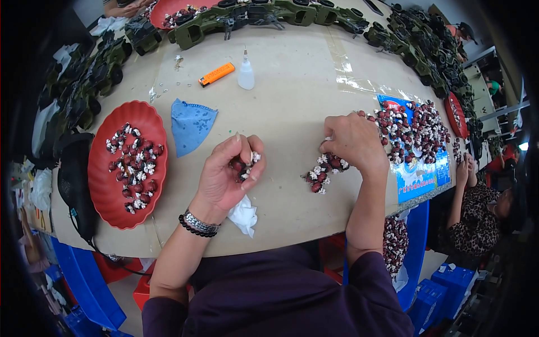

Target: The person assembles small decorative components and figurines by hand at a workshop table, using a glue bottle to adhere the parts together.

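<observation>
Several small dark-red and white pieces (240, 166) sit in my left hand (224, 171), its fingers curled around them, palm turned up. My right hand (356, 140) is over the table with thumb and fingers pinched together; a bit of white shows at the fingertips, too small to name. Just below those fingertips lies a small cluster of the same pieces (319, 178). More of them form a large heap (412, 126) on a blue printed sheet (412, 185) to the right. A red scalloped tray (101, 168) on the left also holds such pieces.
Beyond my hands are a blue cloth (191, 126), an orange lighter (217, 74) and a needle-tipped bottle (246, 76). White tissue (243, 216) lies by my left wrist. Green toy vehicles (247, 17) line the far edge. A person (477, 208) sits at the right.
</observation>
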Tool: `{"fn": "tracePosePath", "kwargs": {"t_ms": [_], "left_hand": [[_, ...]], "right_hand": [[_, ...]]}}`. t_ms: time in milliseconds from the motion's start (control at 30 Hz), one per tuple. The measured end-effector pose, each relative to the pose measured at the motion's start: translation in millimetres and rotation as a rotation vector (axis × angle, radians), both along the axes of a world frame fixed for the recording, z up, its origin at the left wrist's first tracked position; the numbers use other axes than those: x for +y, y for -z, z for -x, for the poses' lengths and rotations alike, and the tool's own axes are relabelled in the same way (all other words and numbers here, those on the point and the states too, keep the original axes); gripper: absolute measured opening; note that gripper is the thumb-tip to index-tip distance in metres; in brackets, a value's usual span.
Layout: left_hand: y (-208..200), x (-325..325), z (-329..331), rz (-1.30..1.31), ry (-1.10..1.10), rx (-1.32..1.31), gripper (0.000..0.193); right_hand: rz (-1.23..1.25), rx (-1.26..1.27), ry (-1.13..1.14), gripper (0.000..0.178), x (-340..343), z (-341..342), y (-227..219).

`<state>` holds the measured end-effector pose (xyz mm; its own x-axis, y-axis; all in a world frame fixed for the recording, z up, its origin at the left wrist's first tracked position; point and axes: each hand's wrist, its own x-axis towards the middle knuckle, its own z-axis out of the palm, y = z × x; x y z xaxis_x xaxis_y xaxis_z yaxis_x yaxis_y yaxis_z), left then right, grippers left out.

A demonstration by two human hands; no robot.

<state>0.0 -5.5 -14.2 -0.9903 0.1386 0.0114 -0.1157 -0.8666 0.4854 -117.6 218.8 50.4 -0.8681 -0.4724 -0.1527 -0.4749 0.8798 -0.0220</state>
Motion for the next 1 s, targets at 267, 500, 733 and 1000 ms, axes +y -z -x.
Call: {"fn": "tracePosePath", "kwargs": {"t_ms": [267, 500, 733, 1000], "left_hand": [[-9, 2, -2, 0.265, 0.002, -0.118, 0.045], [-12, 7, -6, 0.380, 0.120, -0.211, 0.038], [-11, 8, -6, 0.361, 0.094, -0.161, 0.024], [-14, 9, -6, 0.358, 0.103, -0.142, 0.023]], "right_hand": [[0.652, -0.185, -0.352, 0.016, -20, 0, -6], [1.020, -0.587, -0.455, 0.041, -37, -19, -5], [1.061, -0.601, -0.460, 0.040, -45, -19, 2], [1.089, -0.614, -0.512, 0.029, -44, -17, 5]]}}
